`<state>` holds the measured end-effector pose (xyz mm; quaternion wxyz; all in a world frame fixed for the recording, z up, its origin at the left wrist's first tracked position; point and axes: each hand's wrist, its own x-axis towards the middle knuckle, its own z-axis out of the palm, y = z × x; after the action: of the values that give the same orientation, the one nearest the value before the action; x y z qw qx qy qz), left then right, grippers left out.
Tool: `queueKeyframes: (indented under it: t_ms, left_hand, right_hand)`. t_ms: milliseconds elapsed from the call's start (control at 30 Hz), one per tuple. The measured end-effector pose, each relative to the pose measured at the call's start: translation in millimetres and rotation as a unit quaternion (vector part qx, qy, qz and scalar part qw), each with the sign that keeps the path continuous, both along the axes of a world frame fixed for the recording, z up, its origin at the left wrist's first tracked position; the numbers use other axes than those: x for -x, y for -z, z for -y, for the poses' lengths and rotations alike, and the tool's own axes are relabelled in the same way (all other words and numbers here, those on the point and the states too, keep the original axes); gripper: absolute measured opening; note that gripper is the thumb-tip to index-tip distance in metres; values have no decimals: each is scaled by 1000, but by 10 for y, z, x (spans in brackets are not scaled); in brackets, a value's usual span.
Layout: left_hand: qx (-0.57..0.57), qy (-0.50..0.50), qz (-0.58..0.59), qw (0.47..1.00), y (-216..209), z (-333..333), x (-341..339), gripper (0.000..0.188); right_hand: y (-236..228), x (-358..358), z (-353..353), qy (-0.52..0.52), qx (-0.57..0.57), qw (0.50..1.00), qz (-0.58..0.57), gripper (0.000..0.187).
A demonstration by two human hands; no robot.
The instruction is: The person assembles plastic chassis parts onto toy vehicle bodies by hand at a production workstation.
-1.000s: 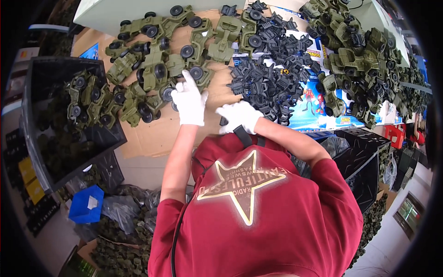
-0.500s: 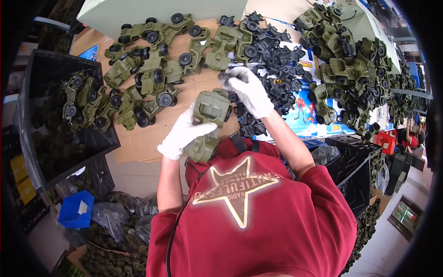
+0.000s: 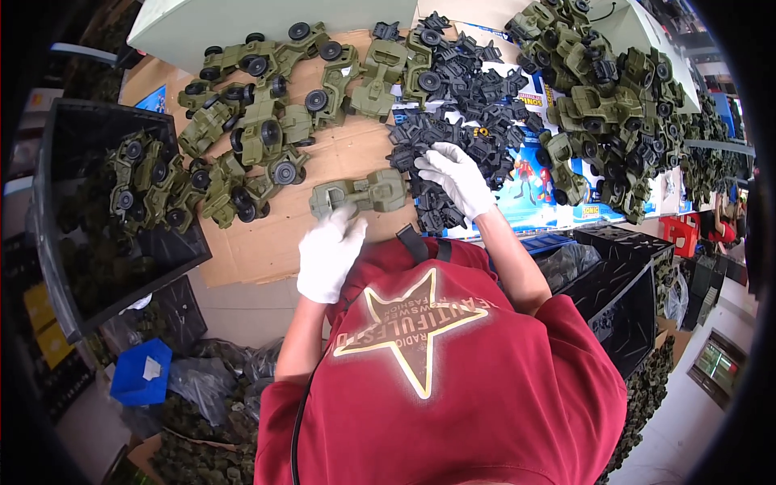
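Note:
A green toy vehicle body [image 3: 368,192] lies on the cardboard in front of me. My left hand [image 3: 330,257], in a white glove, is at its near left end with the thumb apart from loosely bent fingers; the fingertips are slightly blurred. It does not grip the vehicle. To the right, my gloved right hand [image 3: 457,176] reaches over a heap of small black plastic parts [image 3: 477,101]. Its fingertips are drawn together on a black part at the heap's left edge, mostly hidden by the glove.
Green toy vehicles with black wheels [image 3: 263,133] cover the cardboard's far left. A black crate [image 3: 61,267] at the left holds more. Another pile of green vehicles [image 3: 602,113] stands at the right. A blue bin [image 3: 141,372] sits low on the left.
The green vehicle body has left my left hand and now lies sideways on the cardboard. My left hand has drawn back toward me. My right hand has moved right and nearer, onto the black parts.

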<state>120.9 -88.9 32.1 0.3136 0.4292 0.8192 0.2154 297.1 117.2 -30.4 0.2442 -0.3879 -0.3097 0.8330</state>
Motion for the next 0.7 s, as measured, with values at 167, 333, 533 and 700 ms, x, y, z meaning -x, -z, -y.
queueKeyframes:
  t_ms: [167,333,533,700]
  left_hand:
    - [-195,247,-298,901,235,-729,178,90]
    - [108,233,-60,965,292,-867,255,105]
    - [-5,70,236,969,-155,-631,367,102]
    - [-66,18,481,874,-535,-602,204,84]
  right_hand:
    - [52,-58,97,7,-13,1000,-13,45]
    - [-66,-232,71,26,-34,997,-67,47]
    - [-357,-191,101,13,-36,989,-142,49]
    - [-479,64,53,-102,-109,985,-87,58]
